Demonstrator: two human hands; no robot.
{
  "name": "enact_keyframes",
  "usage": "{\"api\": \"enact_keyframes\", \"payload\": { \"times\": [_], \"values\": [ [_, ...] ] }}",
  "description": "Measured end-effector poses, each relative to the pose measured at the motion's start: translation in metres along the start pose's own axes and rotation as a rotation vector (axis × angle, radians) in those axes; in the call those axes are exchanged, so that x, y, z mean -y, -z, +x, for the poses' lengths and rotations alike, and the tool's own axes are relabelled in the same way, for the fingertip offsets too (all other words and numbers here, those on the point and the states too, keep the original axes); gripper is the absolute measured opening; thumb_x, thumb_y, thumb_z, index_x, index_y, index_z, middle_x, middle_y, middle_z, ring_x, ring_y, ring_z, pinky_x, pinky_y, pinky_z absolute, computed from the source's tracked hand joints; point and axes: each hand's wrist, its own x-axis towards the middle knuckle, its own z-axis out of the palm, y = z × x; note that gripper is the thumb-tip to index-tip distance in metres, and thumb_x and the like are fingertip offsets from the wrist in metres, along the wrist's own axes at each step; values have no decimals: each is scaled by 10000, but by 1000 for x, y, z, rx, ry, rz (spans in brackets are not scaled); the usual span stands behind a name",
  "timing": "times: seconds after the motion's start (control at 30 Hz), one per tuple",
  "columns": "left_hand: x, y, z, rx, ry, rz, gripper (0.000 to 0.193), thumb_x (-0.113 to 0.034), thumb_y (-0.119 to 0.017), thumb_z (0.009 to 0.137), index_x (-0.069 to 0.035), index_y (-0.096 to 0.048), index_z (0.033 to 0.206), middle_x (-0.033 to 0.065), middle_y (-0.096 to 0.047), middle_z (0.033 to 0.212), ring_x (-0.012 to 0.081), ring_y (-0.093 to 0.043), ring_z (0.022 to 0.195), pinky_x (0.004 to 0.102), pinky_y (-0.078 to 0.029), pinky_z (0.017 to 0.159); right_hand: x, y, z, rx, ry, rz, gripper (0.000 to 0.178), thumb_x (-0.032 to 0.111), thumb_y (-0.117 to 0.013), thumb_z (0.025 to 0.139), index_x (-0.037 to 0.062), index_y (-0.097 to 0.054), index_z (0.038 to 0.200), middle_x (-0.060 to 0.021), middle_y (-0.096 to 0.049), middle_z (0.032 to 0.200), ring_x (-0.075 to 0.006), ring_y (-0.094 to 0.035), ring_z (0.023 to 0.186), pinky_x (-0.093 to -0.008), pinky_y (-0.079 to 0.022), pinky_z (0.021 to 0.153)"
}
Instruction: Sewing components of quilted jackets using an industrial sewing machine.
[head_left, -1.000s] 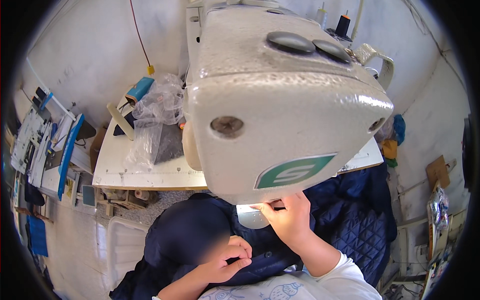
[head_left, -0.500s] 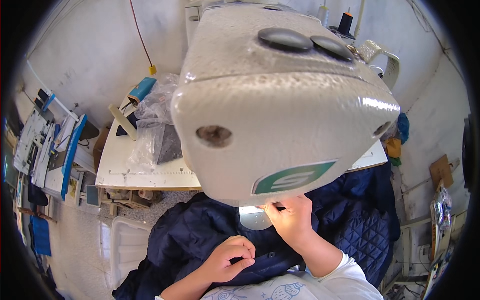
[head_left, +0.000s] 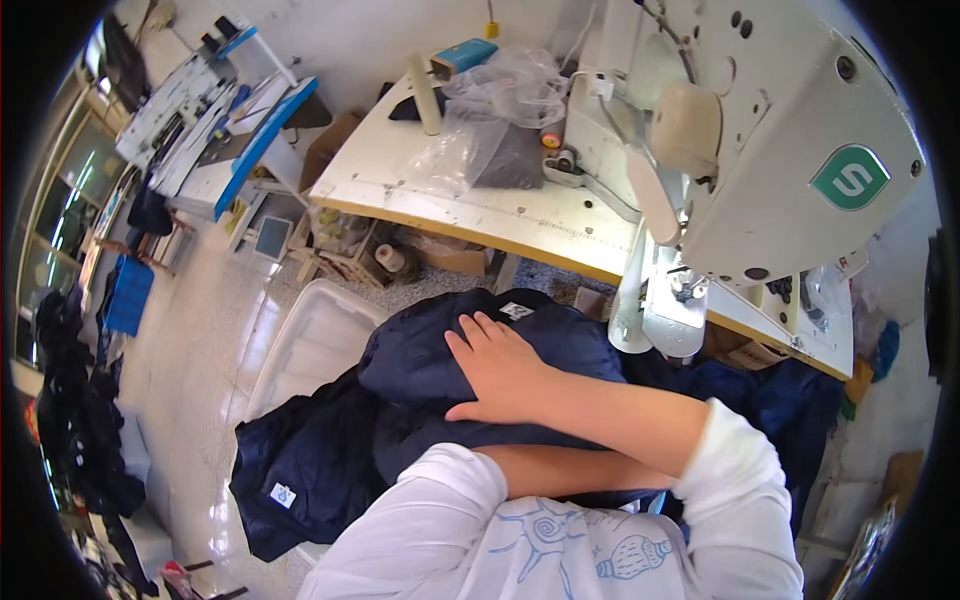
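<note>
A dark navy quilted garment (head_left: 400, 350) lies bunched over my lap, with a small white label (head_left: 283, 495) on its left part and another near its far edge. My right hand (head_left: 495, 368) rests on it, fingers spread, palm down, holding nothing. That arm crosses over my left forearm (head_left: 570, 470), which points right beneath it. My left hand is hidden behind the right sleeve and the cloth. To the right stands a pale industrial sewing machine (head_left: 760, 220); its rounded metal arm (head_left: 672, 325) juts out just beyond the garment, touched by neither hand.
The white worktable (head_left: 390, 165) carries clear plastic bags (head_left: 510, 85) and a blue box (head_left: 464, 57). A white plastic bin (head_left: 320, 330) stands on the floor left of my lap. Another machine on a blue-edged table (head_left: 260, 145) is at the far left.
My view has swung left and away from the machine head. My right hand has left the machine's metal arm and crossed left onto the garment. My left hand has gone out of sight beneath it.
</note>
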Motion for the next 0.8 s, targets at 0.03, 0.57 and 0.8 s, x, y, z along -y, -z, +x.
{"api": "enact_keyframes", "payload": {
  "times": [0.03, 0.57, 0.8],
  "values": [
    [2, -5, 2, 25, -5, -14, 117, -112, -595, 834, -6, -571, 877, 109, -612, 890, 244, -582, 849, 340, -440, 757, -7, -27, -3, 290, -67, 22, 533, 422, -661, 744, 9, -566, 1068, -190, -591, 1041, -329, -539, 1032, -417, -438, 866],
    [120, 268, -122, -28, 1148, 349, 685, -530, -547, 839, 16, -494, 1249, 188, -546, 1222, 277, -526, 1127, 334, -417, 931, -63, 159, -167, 699, -220, 1037, 199, 124, -706, 753, -12, -644, 884, -110, -637, 740, -199, -605, 668, -288, -466, 620],
    [52, 167, -105, 395, 682, -339, 690, -478, -543, 862, 23, -405, 1317, 168, -478, 1296, 274, -446, 1194, 358, -332, 1008, -145, 170, -348, 759, -1134, 449, 315, 151, -700, 667, 63, -684, 969, -91, -680, 839, -180, -630, 766, -284, -491, 710]
  ]
}}
